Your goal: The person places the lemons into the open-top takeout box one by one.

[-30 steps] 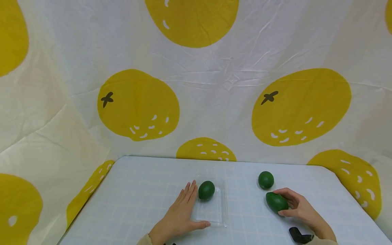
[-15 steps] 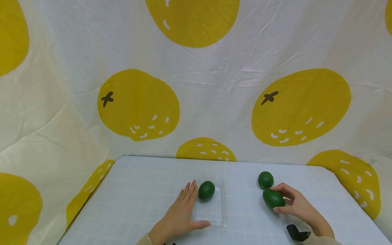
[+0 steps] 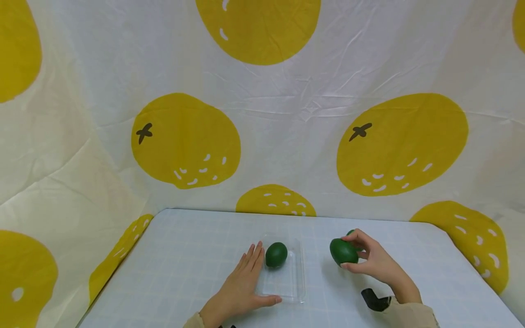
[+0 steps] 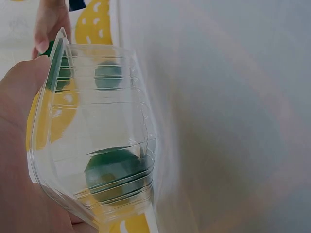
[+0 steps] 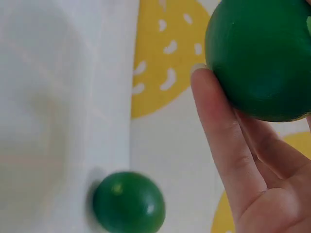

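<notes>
My right hand (image 3: 377, 262) holds a smooth dark-green, egg-shaped fruit (image 3: 342, 252) between thumb and fingers, apparently lifted off the table. Behind that hand another green fruit (image 3: 350, 232) is mostly hidden in the head view; the right wrist view shows this fruit (image 5: 129, 203) on the tabletop. My left hand (image 3: 239, 289) lies along the left side of a clear plastic container (image 3: 302, 278), fingers straight and thumb spread at the near edge. Inside the container, toward its far end, sits one green fruit (image 3: 276, 255), also visible through the plastic wall (image 4: 99, 119) in the left wrist view.
A pale checked cloth covers the table (image 3: 184, 250). Behind it hangs a white curtain (image 3: 287, 150) with large yellow fruit prints, which also runs along the left side. A black device (image 3: 374, 300) is worn at my right wrist.
My right hand has carried its green fruit left and away from me, up off the table, and now covers most of the fruit behind it. My left hand and the container stay put.
</notes>
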A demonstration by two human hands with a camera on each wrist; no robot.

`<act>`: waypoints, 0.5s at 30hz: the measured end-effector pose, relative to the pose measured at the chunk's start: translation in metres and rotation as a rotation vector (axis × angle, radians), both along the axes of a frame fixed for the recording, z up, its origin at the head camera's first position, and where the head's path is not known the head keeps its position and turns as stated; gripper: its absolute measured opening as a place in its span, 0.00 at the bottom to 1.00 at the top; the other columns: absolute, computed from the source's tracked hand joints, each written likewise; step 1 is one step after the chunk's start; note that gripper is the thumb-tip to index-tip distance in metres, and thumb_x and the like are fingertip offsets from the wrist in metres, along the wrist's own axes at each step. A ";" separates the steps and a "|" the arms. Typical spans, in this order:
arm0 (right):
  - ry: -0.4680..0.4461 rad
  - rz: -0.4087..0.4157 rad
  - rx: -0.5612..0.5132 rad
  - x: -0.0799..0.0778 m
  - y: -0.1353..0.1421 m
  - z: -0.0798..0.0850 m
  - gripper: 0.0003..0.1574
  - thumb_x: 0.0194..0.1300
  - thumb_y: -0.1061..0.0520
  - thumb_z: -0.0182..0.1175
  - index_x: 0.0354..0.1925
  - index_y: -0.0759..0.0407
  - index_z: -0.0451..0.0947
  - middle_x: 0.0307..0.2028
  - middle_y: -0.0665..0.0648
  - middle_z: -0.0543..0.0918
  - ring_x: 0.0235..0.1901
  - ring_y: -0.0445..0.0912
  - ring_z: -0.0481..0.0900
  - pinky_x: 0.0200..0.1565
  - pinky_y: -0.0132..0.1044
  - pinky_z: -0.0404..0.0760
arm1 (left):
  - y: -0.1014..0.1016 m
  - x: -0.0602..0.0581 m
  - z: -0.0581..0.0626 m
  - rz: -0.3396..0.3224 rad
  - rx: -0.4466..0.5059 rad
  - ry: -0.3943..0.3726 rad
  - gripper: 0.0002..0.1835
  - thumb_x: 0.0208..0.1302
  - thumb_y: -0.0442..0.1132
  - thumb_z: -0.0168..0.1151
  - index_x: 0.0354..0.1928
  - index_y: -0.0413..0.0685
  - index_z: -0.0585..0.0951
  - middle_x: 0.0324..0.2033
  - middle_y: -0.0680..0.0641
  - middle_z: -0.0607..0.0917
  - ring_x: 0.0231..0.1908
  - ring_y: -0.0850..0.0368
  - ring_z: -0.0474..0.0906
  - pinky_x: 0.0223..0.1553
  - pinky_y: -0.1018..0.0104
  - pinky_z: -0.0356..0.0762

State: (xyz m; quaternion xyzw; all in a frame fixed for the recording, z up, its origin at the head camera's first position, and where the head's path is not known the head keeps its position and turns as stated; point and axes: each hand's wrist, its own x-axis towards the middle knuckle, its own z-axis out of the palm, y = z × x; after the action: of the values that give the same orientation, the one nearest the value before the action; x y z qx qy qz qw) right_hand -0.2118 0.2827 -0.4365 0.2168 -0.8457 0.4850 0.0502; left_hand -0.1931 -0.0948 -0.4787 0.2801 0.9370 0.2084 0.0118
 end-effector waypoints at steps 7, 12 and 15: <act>0.034 0.035 -0.002 -0.006 -0.034 0.010 0.31 0.49 0.57 0.79 0.48 0.49 0.73 0.49 0.54 0.78 0.44 0.48 0.79 0.45 0.36 0.83 | 0.000 0.000 0.000 0.008 -0.008 0.004 0.66 0.53 0.79 0.56 0.78 0.39 0.46 0.78 0.43 0.40 0.77 0.46 0.35 0.74 0.44 0.44; 0.051 0.070 -0.030 -0.008 -0.059 0.016 0.32 0.47 0.56 0.80 0.47 0.47 0.73 0.48 0.50 0.80 0.43 0.47 0.79 0.45 0.37 0.84 | 0.001 0.000 0.001 0.017 -0.013 -0.019 0.66 0.52 0.80 0.56 0.78 0.40 0.46 0.79 0.44 0.39 0.77 0.47 0.35 0.74 0.44 0.44; 0.054 0.083 -0.041 -0.009 -0.072 0.014 0.31 0.47 0.55 0.80 0.47 0.46 0.73 0.48 0.49 0.81 0.43 0.47 0.79 0.43 0.38 0.85 | 0.001 0.000 0.001 0.017 -0.009 -0.020 0.66 0.52 0.80 0.56 0.78 0.40 0.46 0.79 0.44 0.40 0.77 0.47 0.35 0.74 0.44 0.44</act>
State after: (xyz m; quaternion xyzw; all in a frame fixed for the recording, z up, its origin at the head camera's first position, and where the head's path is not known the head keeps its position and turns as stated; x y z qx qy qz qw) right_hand -0.2209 0.2104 -0.4224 0.2636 -0.8243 0.4978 0.0571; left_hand -0.1933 -0.0936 -0.4777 0.2698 0.9402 0.2072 0.0206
